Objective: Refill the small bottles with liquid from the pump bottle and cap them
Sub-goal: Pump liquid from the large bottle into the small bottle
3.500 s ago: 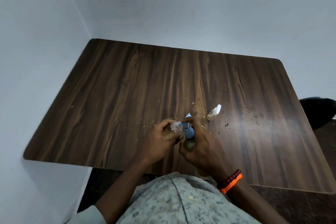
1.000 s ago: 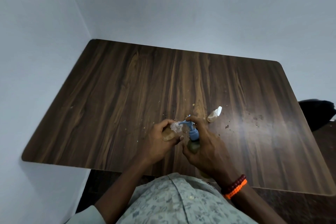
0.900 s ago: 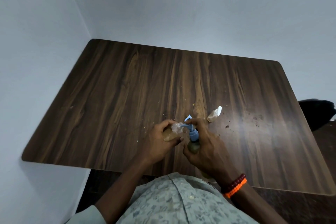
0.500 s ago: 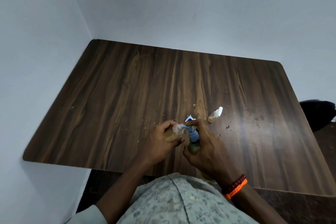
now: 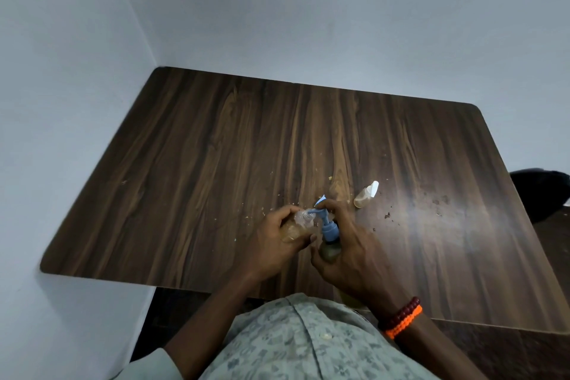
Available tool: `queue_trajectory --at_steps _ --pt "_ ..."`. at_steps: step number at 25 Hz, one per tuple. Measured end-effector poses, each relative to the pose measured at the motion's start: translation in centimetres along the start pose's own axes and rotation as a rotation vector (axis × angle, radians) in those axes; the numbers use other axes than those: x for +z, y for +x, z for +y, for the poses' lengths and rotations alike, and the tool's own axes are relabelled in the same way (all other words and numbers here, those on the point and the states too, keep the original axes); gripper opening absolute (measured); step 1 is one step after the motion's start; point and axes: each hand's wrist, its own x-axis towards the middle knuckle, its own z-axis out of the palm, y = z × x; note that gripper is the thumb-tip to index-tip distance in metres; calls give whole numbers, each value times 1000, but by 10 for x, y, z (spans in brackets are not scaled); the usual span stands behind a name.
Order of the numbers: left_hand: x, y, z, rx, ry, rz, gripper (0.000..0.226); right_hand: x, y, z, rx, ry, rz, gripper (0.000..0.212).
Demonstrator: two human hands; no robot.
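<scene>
Fingers [image 5: 279, 219] of left hand [image 5: 271, 244] curled round small bottle [image 5: 293, 230] (apparently under pump nozzle [image 5: 310, 212])

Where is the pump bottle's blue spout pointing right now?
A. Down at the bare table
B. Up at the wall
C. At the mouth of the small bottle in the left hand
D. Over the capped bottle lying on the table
C: the pump bottle, gripped by the right hand, has its blue spout meeting the mouth of the small bottle held in the left hand.
</scene>
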Motion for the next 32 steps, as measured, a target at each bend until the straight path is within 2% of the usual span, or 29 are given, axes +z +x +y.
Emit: queue_trajectory --at_steps 3,7,11,16,21,25,30,32 --pt "-2 2 0 1 -4 20 47 0 -1 0 -5 6 -11 64" --pt "1 0 -3 9 30 -14 47 2 1 -1 5 -8 -12 53" --pt "-1 3 -1 5 13 14 48 -1 0 -1 -7 -4 3 64" --pt "1 2 -7 7 44 -10 35 2 0 0 15 -15 -25 56" --pt "-1 4 -5 -1 8 16 46 3 1 1 -4 1 -43 66" --pt "1 2 -11 -13 42 -22 35 4 1 2 24 -27 -49 53" --pt "1 3 -5 -3 22 16 47 3 0 4 -16 -19 2 65" --pt "0 3 -7 -6 34 6 43 4 0 4 -13 -30 -14 60"
